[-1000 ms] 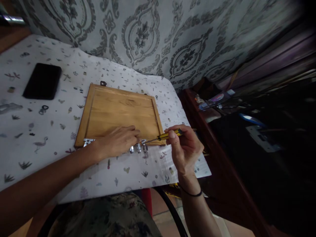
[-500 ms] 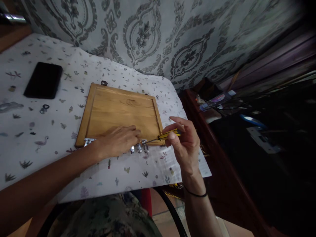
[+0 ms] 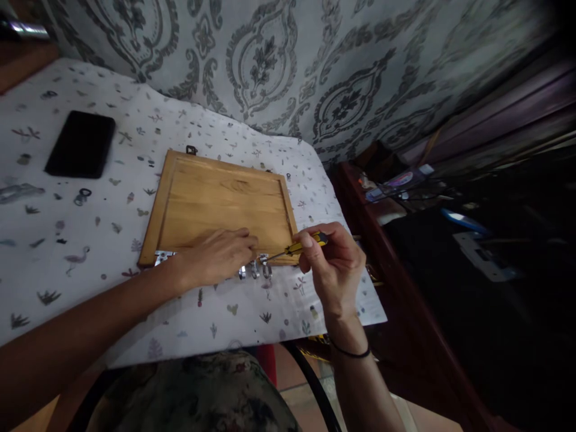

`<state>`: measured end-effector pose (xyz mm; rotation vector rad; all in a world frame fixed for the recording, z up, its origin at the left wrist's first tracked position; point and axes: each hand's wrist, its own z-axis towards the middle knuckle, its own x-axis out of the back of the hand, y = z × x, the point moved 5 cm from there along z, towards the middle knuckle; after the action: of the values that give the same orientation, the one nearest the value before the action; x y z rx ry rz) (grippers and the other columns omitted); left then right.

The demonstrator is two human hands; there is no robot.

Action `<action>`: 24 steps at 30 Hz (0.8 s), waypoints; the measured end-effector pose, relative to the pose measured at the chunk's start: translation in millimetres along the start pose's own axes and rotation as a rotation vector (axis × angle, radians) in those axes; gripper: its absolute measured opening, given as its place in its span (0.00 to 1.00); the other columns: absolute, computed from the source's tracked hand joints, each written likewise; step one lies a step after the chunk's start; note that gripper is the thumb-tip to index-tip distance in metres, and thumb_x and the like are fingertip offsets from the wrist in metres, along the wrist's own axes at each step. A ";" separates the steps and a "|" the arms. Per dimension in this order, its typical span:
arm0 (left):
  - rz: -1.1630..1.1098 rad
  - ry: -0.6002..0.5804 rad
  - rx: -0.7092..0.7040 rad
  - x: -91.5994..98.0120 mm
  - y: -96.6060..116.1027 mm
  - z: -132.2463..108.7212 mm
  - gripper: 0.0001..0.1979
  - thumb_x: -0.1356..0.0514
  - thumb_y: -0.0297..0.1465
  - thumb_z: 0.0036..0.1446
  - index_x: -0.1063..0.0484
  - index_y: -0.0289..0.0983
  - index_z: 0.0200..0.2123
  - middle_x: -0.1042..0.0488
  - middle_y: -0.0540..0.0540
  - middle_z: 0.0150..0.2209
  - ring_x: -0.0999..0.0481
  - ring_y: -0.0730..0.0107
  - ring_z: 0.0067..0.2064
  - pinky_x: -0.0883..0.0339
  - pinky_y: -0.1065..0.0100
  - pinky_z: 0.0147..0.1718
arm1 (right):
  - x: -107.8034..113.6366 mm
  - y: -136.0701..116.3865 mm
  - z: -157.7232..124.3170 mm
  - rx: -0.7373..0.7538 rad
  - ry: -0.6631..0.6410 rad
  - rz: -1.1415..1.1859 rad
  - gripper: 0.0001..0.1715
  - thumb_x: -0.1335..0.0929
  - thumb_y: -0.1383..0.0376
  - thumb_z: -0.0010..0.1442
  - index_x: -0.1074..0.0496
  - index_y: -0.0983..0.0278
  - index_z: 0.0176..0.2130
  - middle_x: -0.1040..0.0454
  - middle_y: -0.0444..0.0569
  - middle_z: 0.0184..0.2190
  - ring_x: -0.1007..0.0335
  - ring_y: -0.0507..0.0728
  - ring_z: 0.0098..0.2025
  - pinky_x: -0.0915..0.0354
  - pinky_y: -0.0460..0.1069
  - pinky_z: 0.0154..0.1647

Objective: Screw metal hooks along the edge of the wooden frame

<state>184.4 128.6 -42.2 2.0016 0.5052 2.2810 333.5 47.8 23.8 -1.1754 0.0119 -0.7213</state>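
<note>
A shallow wooden panel with a raised frame (image 3: 225,195) lies on the patterned tablecloth. Along its near edge runs a metal ring binder mechanism (image 3: 267,271), its rings sticking out over the cloth; the middle is hidden beneath my left hand. My left hand (image 3: 220,255) presses down on this mechanism, fingers bent together and thumb out of sight. Between the thumb and fingers of my right hand (image 3: 335,264) is a screwdriver with a yellow and black handle (image 3: 306,242). It is tilted, its tip at the right end of the mechanism.
A black phone (image 3: 81,145) lies on the white tablecloth (image 3: 112,312) at the left. Behind the panel is a small dark metal clasp (image 3: 191,150). To the right stands a dark red piece of furniture with a plastic bottle (image 3: 400,182). A patterned curtain (image 3: 265,60) hangs behind.
The fingers of my right hand, spread before, have closed in around the screwdriver handle. Its tip stays at the mechanism's right end. My left hand keeps its place.
</note>
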 end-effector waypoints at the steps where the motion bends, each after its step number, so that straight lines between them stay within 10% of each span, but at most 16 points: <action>1: -0.004 0.008 -0.001 -0.6 -0.4 -0.1 0.09 0.44 0.28 0.71 0.23 0.40 0.48 0.23 0.45 0.48 0.28 0.59 0.52 0.36 0.62 0.38 | 0.7 -0.3 1.7 -0.007 -0.057 0.013 0.16 0.26 0.52 0.62 0.26 0.62 0.34 0.26 0.40 0.25 0.38 0.46 0.17 0.40 0.43 0.18; 5: -0.010 0.009 -0.002 -2.3 -1.5 -0.1 0.10 0.44 0.28 0.70 0.23 0.39 0.49 0.23 0.44 0.45 0.28 0.59 0.51 0.35 0.62 0.37 | 6.5 -3.9 9.5 0.039 -0.276 -0.007 0.14 0.30 0.53 0.67 0.22 0.59 0.46 0.20 0.47 0.36 0.26 0.53 0.32 0.30 0.48 0.32; 10: -0.005 -0.028 0.013 2.7 0.4 2.6 0.11 0.44 0.27 0.70 0.23 0.38 0.48 0.24 0.43 0.43 0.27 0.58 0.48 0.34 0.62 0.37 | -3.8 -9.0 20.3 0.111 -0.362 0.117 0.14 0.29 0.55 0.65 0.25 0.60 0.31 0.19 0.50 0.44 0.23 0.60 0.48 0.29 0.58 0.53; 14: -0.033 -0.067 0.041 6.1 1.3 4.1 0.11 0.44 0.26 0.70 0.22 0.39 0.47 0.24 0.44 0.45 0.27 0.59 0.49 0.35 0.63 0.39 | -29.6 2.0 25.8 -0.022 -0.515 0.488 0.16 0.31 0.52 0.65 0.28 0.61 0.33 0.18 0.49 0.33 0.23 0.56 0.28 0.25 0.53 0.32; 17: -0.023 -0.086 0.036 6.0 2.0 3.8 0.11 0.43 0.26 0.70 0.23 0.39 0.49 0.24 0.44 0.45 0.27 0.59 0.50 0.36 0.64 0.37 | -39.4 6.1 28.5 -0.031 -0.578 0.665 0.26 0.33 0.48 0.66 0.30 0.61 0.23 0.30 0.42 0.14 0.41 0.49 0.11 0.42 0.46 0.13; 21: -0.005 -0.050 0.021 3.8 1.0 2.6 0.10 0.44 0.30 0.71 0.23 0.39 0.49 0.24 0.44 0.44 0.28 0.58 0.49 0.37 0.62 0.37 | -44.5 2.3 28.0 -0.060 -0.449 0.669 0.40 0.36 0.44 0.68 0.49 0.59 0.14 0.57 0.34 0.07 0.64 0.46 0.09 0.56 0.44 0.11; 24: -0.010 -0.017 0.014 0.4 -1.3 0.9 0.11 0.45 0.31 0.72 0.23 0.39 0.48 0.24 0.45 0.45 0.28 0.58 0.51 0.36 0.62 0.37 | -43.8 -5.4 19.0 -0.052 -0.098 0.571 0.38 0.36 0.45 0.69 0.52 0.60 0.17 0.58 0.34 0.12 0.65 0.46 0.13 0.58 0.44 0.13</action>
<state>185.0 130.1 -42.1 2.0181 0.5303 2.2595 303.7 85.4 20.7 -1.1797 0.2749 -0.1607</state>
